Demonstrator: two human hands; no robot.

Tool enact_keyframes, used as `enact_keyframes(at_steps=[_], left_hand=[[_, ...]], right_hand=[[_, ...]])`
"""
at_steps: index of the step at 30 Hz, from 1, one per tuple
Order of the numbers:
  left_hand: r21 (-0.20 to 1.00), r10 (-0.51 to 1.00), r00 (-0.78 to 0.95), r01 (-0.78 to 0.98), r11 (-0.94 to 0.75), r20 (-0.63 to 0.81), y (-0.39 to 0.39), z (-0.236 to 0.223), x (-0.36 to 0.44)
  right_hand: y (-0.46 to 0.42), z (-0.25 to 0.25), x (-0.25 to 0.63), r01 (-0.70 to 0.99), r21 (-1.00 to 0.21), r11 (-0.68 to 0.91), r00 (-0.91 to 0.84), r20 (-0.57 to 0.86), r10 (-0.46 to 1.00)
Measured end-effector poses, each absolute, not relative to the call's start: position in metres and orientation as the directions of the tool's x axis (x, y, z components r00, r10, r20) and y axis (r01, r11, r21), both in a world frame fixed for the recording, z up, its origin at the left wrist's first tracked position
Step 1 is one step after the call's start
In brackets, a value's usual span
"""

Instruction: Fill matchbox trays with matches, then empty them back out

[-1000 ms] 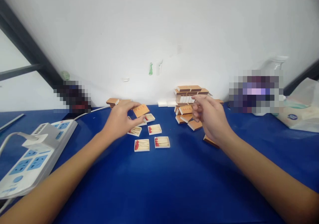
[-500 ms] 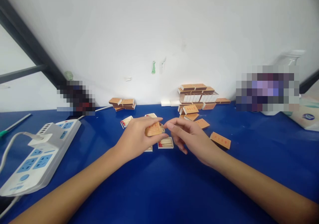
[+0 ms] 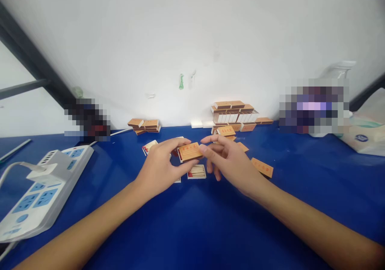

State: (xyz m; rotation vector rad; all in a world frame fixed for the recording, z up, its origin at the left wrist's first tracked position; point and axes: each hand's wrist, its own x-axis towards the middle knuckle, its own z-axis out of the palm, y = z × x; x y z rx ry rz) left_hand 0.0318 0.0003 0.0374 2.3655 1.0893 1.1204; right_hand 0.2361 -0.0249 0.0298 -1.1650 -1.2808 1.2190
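Where the two hands come together, one held matchbox [image 3: 190,152], orange on top with red lettering, sits over the blue desk [image 3: 192,230]. Left hand [image 3: 158,168]: fingers closed on the box, thumb along the near edge, forefinger at the far edge. Right hand [image 3: 230,158]: thumb and forefinger narrowly parted at the box's right end, the rest curled; cannot tell whether they grip.

Just nearer than the held matchbox: open tray [image 3: 197,172] of red-headed matches, flat on the desk. Left of the held matchbox, past the left hand: second tray [image 3: 149,146], matches in it too. Right of the held matchbox, beside the right wrist: loose matchbox [image 3: 262,167], aslant. Behind and right: leaning heap [image 3: 226,131] of boxes, then large stack [image 3: 233,115] against the white wall [image 3: 180,41]. Behind and left: small stack [image 3: 144,126]. Straight behind, near the wall: two white pieces [image 3: 197,124]. Well left: power strip [image 3: 39,198], white adapter [image 3: 45,170] plugged in. Well right: wrapped pack [image 3: 361,131].
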Motion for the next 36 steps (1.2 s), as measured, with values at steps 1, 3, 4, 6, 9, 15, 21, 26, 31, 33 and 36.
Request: enact_keyframes(at_steps=[1,3,4,6,9,15,21,26,31,33,36], left_hand=[[0.553,0.753,0.389,0.515,-0.655,0.530,0.003,0.037,0.030],[0.584,0.779,0.342,0.520,-0.623,0.525,0.007,0.035,0.027],[0.609,0.794,0.320,0.514,-0.604,0.517,0.009,0.034,0.025],[0.655,0.819,0.291,0.494,-0.572,0.495,0.011,0.033,0.024],[0.664,0.825,0.285,0.492,-0.563,0.488,0.009,0.033,0.026],[0.590,0.766,0.374,0.490,-0.642,0.523,0.001,0.034,0.030],[0.517,0.746,0.435,0.540,-0.664,0.505,0.006,0.029,0.027],[0.548,0.805,0.385,0.593,-0.590,0.451,0.015,0.034,0.017],[0.555,0.807,0.401,0.586,-0.590,0.434,0.017,0.035,0.015],[0.544,0.786,0.444,0.567,-0.618,0.430,0.015,0.032,0.017],[0.532,0.770,0.469,0.557,-0.638,0.432,0.013,0.030,0.019]], right_hand=[[-0.023,0.030,0.238,0.004,-0.999,0.054,-0.015,0.054,0.998],[-0.019,0.031,0.242,-0.041,-0.995,0.091,0.130,0.085,0.988],[-0.017,0.031,0.243,-0.070,-0.992,0.105,0.204,0.089,0.975],[-0.018,0.031,0.243,-0.125,-0.986,0.113,0.293,0.072,0.953],[-0.027,0.030,0.235,-0.155,-0.988,0.000,0.082,-0.013,0.997],[-0.043,0.027,0.223,-0.032,-0.987,-0.156,-0.399,-0.130,0.908],[-0.026,0.019,0.235,-0.027,-0.995,-0.100,-0.141,-0.095,0.985],[-0.004,0.024,0.259,0.024,-0.999,-0.044,0.145,-0.040,0.989],[-0.005,0.024,0.259,0.066,-0.997,-0.050,0.004,-0.050,0.999],[-0.012,0.020,0.251,0.105,-0.992,-0.071,-0.082,-0.080,0.993],[-0.018,0.016,0.242,0.103,-0.992,-0.075,-0.112,-0.087,0.990]])
